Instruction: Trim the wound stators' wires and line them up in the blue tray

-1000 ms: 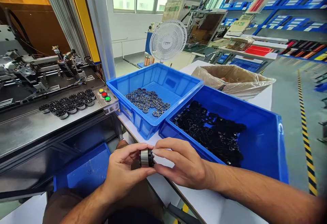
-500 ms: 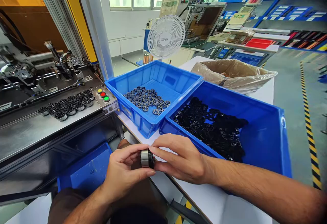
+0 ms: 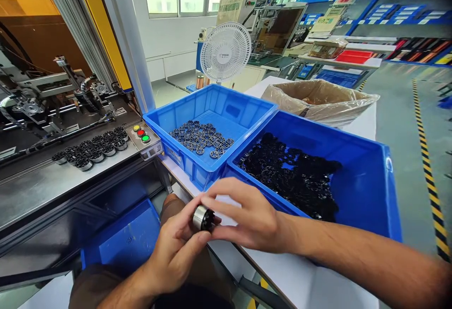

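Between my hands, above the near edge of the white table, is a motor stator core (image 3: 201, 217), a short silver metal ring with a toothed black plastic end facing right. My left hand (image 3: 173, 241) grips it between thumb and fingers. My right hand (image 3: 247, 215) comes in from the right, its thumb and fingertips pinching around the black end. Similar stator cores (image 3: 92, 146) with black ends stand grouped on the machine's metal ledge. Loose ring-shaped cores (image 3: 201, 139) lie in the left blue bin, and many thin black plastic parts (image 3: 289, 172) fill the right one.
The left blue bin (image 3: 243, 132) and the right blue bin (image 3: 374, 182) stand side by side on the table. A button box (image 3: 143, 142) sits at the machine's corner. Behind are a plastic-lined carton (image 3: 325, 111) and a white fan (image 3: 226, 52). Another blue bin (image 3: 123, 238) is below the ledge.
The stator core has tilted so its black toothed end shows more toward me. My right fingers have shifted around that end, and the view has moved slightly.
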Action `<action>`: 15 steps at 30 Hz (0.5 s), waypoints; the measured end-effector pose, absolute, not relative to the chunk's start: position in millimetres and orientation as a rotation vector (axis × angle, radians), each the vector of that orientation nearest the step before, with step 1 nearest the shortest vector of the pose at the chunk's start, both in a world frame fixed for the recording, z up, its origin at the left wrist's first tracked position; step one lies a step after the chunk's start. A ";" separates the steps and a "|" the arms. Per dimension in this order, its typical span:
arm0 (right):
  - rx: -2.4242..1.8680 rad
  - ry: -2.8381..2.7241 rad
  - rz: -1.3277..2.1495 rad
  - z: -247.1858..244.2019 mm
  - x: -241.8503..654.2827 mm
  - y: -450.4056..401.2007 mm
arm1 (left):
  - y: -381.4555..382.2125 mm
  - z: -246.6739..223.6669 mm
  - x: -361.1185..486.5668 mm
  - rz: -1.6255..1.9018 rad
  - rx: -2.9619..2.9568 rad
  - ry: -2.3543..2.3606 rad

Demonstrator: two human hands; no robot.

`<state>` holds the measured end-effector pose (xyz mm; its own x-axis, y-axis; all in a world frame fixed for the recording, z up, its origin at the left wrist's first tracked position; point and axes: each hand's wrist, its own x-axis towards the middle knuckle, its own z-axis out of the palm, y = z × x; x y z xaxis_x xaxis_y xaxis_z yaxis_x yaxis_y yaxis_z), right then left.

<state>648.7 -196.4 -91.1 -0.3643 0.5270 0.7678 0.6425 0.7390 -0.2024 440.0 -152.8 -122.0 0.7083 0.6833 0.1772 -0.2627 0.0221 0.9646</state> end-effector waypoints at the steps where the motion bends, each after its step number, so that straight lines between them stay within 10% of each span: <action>1: -0.927 -1.996 -0.123 -88.8 653.9 -193.3 | -153.8 -123.2 439.2 0.739 1.380 0.373; 9: -1.157 -1.679 -0.121 -90.8 700.2 -162.0 | -138.3 -151.6 475.5 0.460 1.051 0.544; 15: -1.127 -1.785 -0.170 -100.9 700.4 -157.4 | -137.0 -206.5 524.9 0.453 2.039 0.503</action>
